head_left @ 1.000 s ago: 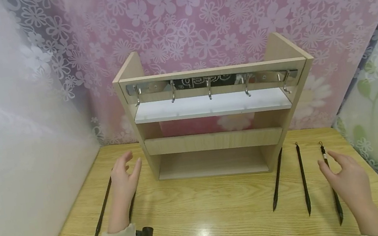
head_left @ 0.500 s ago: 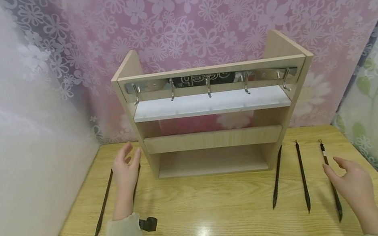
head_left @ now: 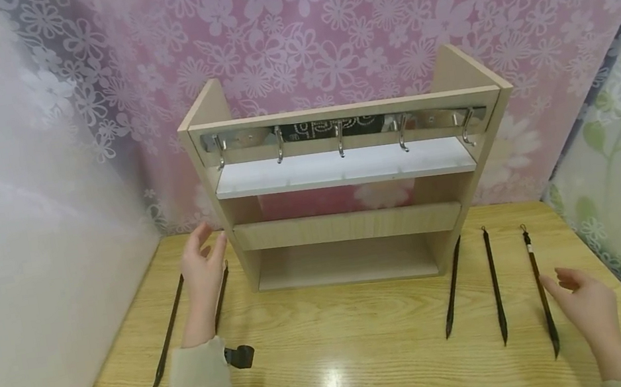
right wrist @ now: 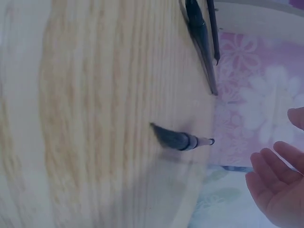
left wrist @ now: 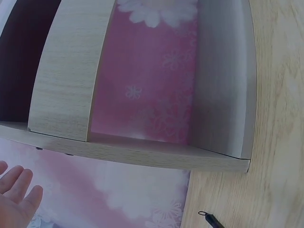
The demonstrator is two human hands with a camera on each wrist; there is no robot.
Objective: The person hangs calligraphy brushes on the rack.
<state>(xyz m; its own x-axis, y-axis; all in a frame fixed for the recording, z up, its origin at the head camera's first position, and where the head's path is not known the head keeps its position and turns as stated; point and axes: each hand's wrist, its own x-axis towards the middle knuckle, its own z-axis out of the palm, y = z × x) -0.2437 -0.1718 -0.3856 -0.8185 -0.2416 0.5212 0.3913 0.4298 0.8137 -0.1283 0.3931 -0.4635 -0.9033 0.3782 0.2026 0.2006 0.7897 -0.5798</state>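
Step in hand, judging by posture: prob. an early reach for the brushes. All 5 lay on the table [head_left: 365, 319], none on the rack [head_left: 345, 225]. L hand [head_left: 200, 263] hovered just left of rack, fingers loosely bent, nothing held, btwn the inner left brush [head_left: 223, 293] (nearest rack) & the outer left brush [head_left: 166, 339]. R hand [head_left: 595, 305] was well right of rack, fingers likewise relaxed w/ nothing in them, just beside the outer right brush [head_left: 545, 302], farthest from rack on that side; contact unlikely per R wrist view. Next move, I'd say, called for lowering each hand & pinching a shaft.

Also around: the middle right brush [head_left: 496, 286] & inner right brush [head_left: 453, 289] lay btwn outer right one & rack, the inner v. near rack's side; couldn't tell if touching. Metal hooks [head_left: 341, 142] ran along rack's top front, above its white shelf [head_left: 343, 167]; floral cloth [head_left: 321, 24] was behind rack. In the way: rack's side panel, close to L hand, left little room there.
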